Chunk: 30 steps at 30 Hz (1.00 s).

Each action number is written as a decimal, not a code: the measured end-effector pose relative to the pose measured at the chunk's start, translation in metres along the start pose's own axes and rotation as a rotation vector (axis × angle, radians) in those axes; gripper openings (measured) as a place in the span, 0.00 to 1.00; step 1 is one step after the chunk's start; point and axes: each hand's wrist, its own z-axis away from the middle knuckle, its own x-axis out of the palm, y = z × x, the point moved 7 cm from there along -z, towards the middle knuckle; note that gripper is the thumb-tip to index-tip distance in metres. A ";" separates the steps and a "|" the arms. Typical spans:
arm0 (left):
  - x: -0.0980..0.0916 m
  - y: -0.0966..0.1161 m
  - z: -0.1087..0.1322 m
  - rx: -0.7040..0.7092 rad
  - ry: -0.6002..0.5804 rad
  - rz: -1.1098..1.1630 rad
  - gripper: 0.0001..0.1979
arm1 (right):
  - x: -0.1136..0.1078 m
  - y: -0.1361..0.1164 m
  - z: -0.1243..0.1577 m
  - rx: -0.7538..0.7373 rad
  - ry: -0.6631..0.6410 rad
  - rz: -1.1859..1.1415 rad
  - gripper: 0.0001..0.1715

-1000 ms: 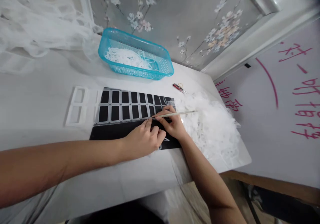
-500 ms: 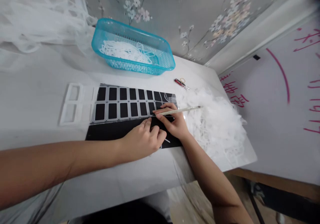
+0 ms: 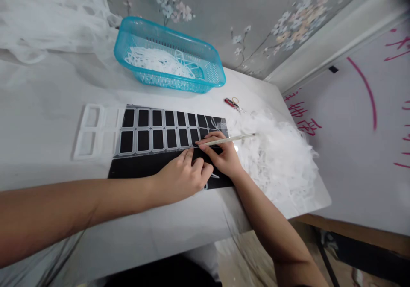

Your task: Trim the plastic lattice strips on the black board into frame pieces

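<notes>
White worktop point(image 3: 54, 124), mine.
Directly on it I list: black mat point(image 3: 141, 166), blue basket point(image 3: 205, 86), red-and-black tool point(image 3: 229, 102), heaped white scraps point(image 3: 277, 163).

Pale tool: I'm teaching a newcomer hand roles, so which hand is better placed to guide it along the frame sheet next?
Probably the right hand: it grips the pale tool, whose lower end points at the frame sheet. The left hand lies beside, seemingly better placed for steadying.

Blue basket point(image 3: 173, 83) w/ white strips point(image 3: 156, 60) nr floral wall point(image 3: 214, 9), whiteboard point(image 3: 342, 163) w/ red writing point(image 3: 309, 127) at R.
</notes>
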 end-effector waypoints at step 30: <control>0.002 0.003 0.001 0.025 0.023 -0.024 0.08 | 0.000 -0.008 0.001 -0.168 -0.052 0.102 0.09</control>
